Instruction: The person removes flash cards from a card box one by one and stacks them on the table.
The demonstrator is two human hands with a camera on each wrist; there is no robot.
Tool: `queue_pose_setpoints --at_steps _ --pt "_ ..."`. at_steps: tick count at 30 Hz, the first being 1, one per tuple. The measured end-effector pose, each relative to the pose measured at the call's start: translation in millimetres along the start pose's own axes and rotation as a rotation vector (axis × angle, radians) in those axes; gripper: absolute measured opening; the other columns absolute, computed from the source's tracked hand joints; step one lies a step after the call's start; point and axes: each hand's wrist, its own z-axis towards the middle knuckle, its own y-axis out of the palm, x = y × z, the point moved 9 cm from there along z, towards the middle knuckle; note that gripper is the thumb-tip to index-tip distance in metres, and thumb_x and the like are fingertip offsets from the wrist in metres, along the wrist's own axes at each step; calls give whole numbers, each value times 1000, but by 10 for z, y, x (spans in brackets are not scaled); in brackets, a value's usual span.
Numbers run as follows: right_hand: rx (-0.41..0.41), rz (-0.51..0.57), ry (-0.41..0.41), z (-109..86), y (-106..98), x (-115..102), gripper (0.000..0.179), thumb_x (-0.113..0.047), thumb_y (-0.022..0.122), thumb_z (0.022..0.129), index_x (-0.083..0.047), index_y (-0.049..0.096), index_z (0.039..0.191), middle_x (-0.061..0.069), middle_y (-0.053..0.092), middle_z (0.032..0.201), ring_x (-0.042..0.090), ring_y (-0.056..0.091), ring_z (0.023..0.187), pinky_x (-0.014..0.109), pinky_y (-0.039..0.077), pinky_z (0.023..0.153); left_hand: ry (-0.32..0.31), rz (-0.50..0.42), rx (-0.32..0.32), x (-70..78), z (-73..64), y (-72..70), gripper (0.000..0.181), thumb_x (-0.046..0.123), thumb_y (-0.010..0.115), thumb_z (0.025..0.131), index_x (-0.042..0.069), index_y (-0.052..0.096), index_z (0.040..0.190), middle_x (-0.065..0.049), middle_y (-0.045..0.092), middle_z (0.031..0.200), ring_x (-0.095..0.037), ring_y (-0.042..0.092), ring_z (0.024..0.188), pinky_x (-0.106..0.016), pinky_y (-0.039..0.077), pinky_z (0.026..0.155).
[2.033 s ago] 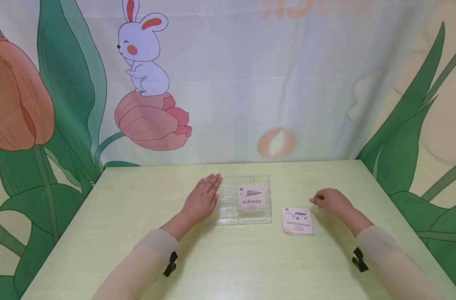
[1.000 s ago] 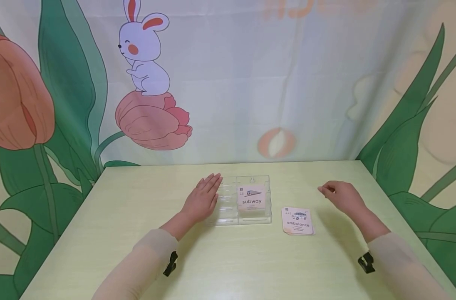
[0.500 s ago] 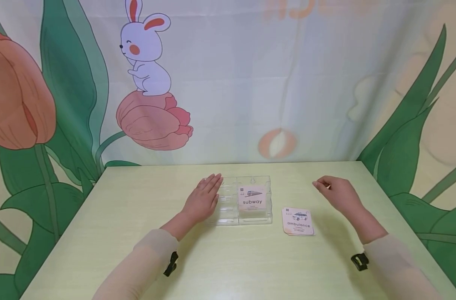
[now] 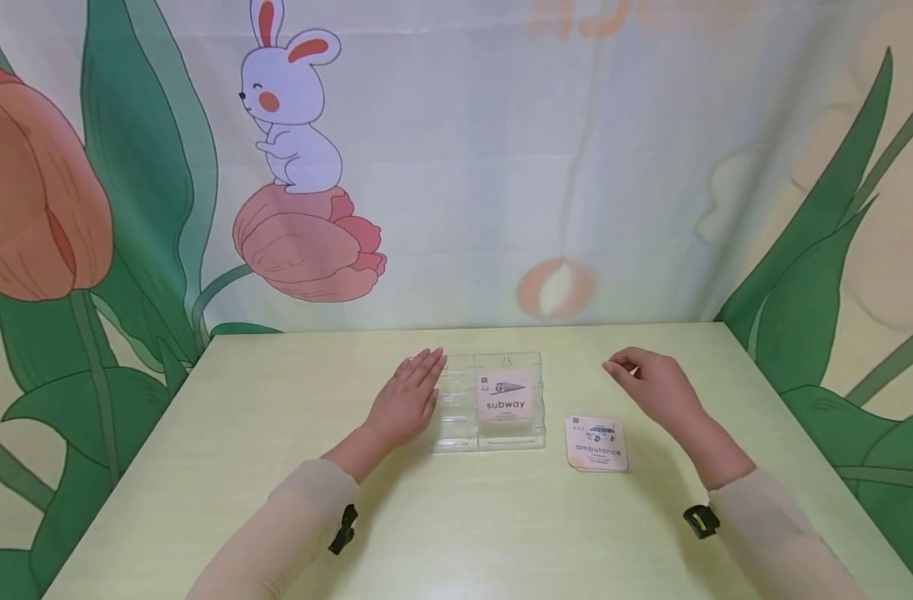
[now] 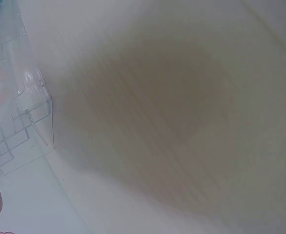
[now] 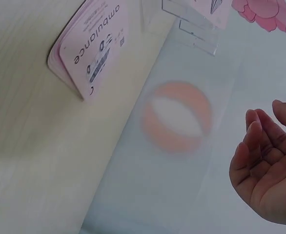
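Observation:
A clear plastic card holder (image 4: 456,443) with stepped rows lies on the table. My left hand (image 4: 402,404) rests with straight fingers along its left side and covers part of it. In the holder's right half sits a card (image 4: 506,395) printed "subway" with a train picture. To the right of the holder lies a small stack of cards (image 4: 597,444), the top one reading "ambulance". My right hand (image 4: 655,385) hovers above and behind that stack. The right wrist view shows its loosely bent fingers (image 6: 254,136) and thumb apart, holding nothing.
Everything stands on a pale wood-grain table (image 4: 456,525). Behind its far edge hangs a printed curtain (image 4: 456,167) with a rabbit and tulips. Each sleeve carries a black strap (image 4: 701,521) near the wrist.
My right hand moved up and right from beside the card stack, then drifted back left above it. My left hand, the holder and the cards stay where they were.

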Motion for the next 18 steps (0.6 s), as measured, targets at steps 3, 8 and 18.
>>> queue_pose_setpoints --at_steps 3,8,18 --pt "-12 -9 -13 -6 40 -67 29 -23 60 103 1 69 117 16 72 99 22 56 80 26 45 63 0 4 -1 3 -5 8 57 21 47 107 2 34 159 -13 34 168 -32 30 157 -48 25 131" --pt "1 -8 -51 15 81 -194 29 -22 63 102 1 68 119 16 71 102 22 55 81 26 45 64 -2 1 10 0 -9 -1 56 21 48 107 2 35 158 -13 35 167 -32 31 157 -49 26 131" --pt "2 25 -112 73 243 -379 33 -20 65 100 2 66 125 17 69 107 20 56 80 27 44 66 6 6 9 3 0 5 56 20 47 107 1 35 158 -14 35 167 -33 31 157 -49 26 131"
